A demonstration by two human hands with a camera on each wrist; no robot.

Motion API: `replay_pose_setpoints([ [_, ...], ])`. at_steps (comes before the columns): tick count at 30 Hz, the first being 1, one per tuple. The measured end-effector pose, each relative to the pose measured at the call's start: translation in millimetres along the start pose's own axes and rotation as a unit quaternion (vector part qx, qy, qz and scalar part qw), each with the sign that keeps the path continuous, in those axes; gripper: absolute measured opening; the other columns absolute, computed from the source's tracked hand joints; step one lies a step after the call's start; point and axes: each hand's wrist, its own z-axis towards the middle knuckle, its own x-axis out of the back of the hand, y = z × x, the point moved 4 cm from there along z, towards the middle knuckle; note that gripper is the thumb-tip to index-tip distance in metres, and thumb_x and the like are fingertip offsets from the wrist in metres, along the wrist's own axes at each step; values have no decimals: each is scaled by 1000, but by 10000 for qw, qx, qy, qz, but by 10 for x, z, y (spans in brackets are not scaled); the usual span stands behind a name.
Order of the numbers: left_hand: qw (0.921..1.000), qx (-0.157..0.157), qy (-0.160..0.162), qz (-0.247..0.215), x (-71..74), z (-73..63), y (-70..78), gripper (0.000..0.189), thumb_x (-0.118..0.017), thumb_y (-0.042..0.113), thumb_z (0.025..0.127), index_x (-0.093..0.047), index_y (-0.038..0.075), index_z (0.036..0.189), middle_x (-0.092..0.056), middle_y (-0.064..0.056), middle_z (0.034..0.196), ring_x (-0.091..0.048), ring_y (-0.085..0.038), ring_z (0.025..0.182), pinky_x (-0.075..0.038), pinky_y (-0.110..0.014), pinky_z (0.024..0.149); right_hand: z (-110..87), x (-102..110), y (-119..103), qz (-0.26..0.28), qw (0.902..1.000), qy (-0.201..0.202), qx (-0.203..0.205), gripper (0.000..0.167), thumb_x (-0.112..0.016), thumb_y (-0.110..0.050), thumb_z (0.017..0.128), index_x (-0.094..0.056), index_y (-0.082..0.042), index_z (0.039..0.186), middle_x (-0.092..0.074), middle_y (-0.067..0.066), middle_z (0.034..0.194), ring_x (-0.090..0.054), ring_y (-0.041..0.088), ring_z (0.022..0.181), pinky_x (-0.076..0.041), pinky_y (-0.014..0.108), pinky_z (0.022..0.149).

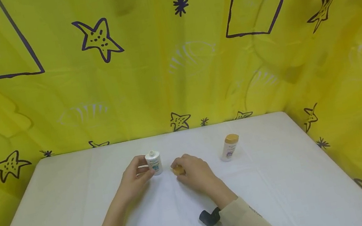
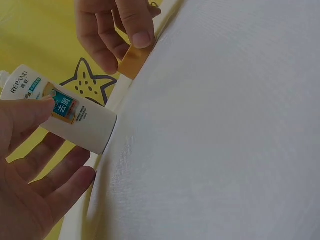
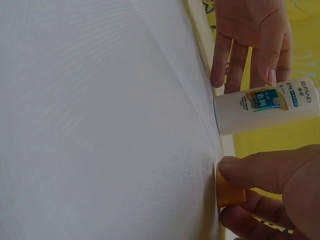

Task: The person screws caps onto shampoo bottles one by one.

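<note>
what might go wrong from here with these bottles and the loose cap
The uncapped bottle could tip if the left grip nudges it, and anything inside might escape through its bare spout.

The gold cap is small and pinched by the right grip, so it may slip from the fingers.

The capped bottle stands to the right of that hand, so an outward swing might knock it over.

From my head camera I look forward and down over the desk [image 1: 289, 191], both tilted wrist views sharing the uncapped bottle [image 2: 75, 115] close-up.
</note>
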Motion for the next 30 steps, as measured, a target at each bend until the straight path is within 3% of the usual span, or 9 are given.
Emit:
replay_pose_setpoints([
  [7,10000,26,56,-14,-46,14,8,47,-66,13,96,-46,11,138,-55,-18,139,-57,-40,125,-50,-52,100,-47,46,16,19,9999,-89,64,23,-69,-26,94,-68,-27,117,-65,-8,100,-61,12,88,-51,34,78],
  [13,9997,-193,143,20,-73,19,17,38,-62,17,99,-49,10,135,-56,-15,137,-56,-36,127,-46,-49,106,-147,175,9,389,9992,-13,94,26,-69,-26,93,-68,-28,119,-67,-8,105,-61,11,89,-51,34,79],
  [20,9986,-457,247,64,-50,-3,14,32,-61,17,100,-52,12,131,-60,-13,132,-59,-35,123,-47,-51,104,-267,328,-43,754,9955,225,537,31,-71,-22,90,-67,-26,120,-67,-12,106,-60,7,88,-50,28,76],
  [25,9974,-717,119,-21,-90,-6,108,31,-58,20,102,-53,12,131,-60,-11,131,-60,-31,120,-49,-47,102,-385,522,-60,1275,9863,498,920,31,-73,-16,89,-67,-22,119,-69,-12,109,-64,6,91,-54,28,76],
  [30,9933,-1082,-207,-361,-143,-64,321,30,-58,19,102,-53,10,130,-60,-12,130,-61,-29,114,-53,-39,98,-469,727,-44,1797,9715,943,1224,28,-74,-9,87,-69,-18,113,-69,-10,107,-66,7,91,-57,28,71],
])
